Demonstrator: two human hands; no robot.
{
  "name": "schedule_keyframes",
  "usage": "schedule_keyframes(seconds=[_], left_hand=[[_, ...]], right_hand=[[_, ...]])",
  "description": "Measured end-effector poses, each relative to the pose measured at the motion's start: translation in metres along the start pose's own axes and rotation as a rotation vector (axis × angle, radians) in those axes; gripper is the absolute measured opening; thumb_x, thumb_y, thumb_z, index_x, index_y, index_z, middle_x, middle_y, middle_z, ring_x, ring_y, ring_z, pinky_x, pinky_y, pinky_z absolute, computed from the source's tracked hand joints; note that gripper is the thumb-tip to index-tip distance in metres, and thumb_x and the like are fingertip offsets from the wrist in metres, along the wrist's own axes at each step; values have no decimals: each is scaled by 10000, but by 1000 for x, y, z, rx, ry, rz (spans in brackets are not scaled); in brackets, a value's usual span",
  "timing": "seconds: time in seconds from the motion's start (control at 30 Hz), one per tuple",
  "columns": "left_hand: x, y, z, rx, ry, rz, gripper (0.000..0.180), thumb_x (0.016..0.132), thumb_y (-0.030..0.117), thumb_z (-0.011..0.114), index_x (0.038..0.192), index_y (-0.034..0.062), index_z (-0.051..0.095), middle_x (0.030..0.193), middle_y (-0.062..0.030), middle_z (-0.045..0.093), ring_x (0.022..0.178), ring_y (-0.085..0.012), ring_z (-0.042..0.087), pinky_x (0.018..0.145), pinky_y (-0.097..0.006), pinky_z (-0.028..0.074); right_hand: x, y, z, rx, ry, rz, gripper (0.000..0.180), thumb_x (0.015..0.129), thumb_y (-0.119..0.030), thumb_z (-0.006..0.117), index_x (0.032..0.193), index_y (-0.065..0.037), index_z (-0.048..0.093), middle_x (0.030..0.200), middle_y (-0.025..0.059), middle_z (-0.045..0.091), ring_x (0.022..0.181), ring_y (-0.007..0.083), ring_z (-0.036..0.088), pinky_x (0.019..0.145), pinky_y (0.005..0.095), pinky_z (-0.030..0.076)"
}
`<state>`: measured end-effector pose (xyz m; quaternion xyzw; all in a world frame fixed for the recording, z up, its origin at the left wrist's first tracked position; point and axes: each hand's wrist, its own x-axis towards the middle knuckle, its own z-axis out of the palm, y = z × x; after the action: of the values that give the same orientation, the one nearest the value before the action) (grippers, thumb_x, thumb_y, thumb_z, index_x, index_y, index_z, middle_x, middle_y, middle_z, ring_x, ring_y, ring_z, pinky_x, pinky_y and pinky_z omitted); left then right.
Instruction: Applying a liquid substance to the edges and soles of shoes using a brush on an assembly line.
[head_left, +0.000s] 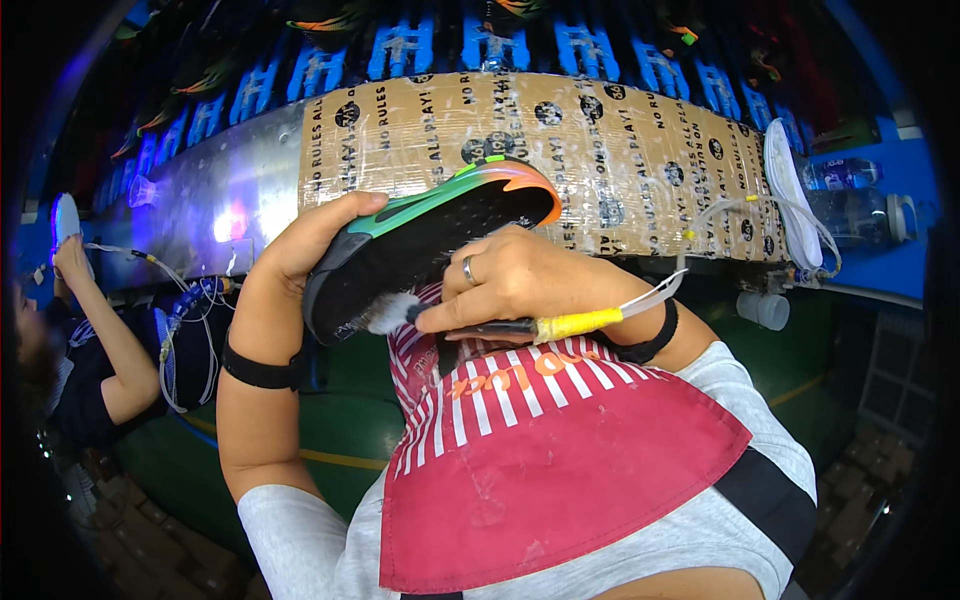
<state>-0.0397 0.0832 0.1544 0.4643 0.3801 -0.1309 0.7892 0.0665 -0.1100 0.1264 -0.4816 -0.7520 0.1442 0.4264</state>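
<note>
A shoe upper (430, 225) in green, orange and black is tilted with its black underside toward me, above the near edge of the bench. My left hand (320, 235) is closed round its dark heel end, thumb on the green side. In my right hand (510, 280) is a brush (490, 328) with a dark handle, yellow wrapping and a thin clear tube running from its back end. Its pale bristles (393, 313) touch the black underside near the heel. The fingers of my right hand are bent round the handle; one wears a ring.
Printed cardboard (400, 140) under shiny film covers the bench, beside a bare metal part (215, 195). To the right are a white shoe sole (793, 195), a clear jug (860, 218) and a cup (763, 308). Blue racks (495, 45) line the back. At left, a co-worker's hand (70, 258) holds a sole.
</note>
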Motion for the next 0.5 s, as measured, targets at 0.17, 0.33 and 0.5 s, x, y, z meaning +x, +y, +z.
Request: schedule_keyframes(seconds=[0.17,0.33,0.5], left_hand=[[13,-4,-23,108,-60,23,358,773,178,629,1058,-28,563,959,-132,626,802,-176,622,705,-273,512],[6,-4,-26,89,-38,-36,346,805,237,585,1024,-30,577,924,-130,635,764,-174,630,691,-281,517],[3,-10,-36,83,-6,12,362,821,257,551,1035,-35,572,915,-147,639,752,-196,638,701,-304,524]], right_hand=[[-2,-1,9,-150,-43,-11,264,687,-81,577,943,-81,642,697,45,570,674,194,582,543,284,477],[-5,-3,4,-103,-60,33,257,701,-74,566,947,-85,639,681,43,556,666,197,574,534,284,472],[-6,-1,12,-150,-63,32,290,685,-67,581,968,-87,640,695,46,558,679,199,574,546,304,464]])
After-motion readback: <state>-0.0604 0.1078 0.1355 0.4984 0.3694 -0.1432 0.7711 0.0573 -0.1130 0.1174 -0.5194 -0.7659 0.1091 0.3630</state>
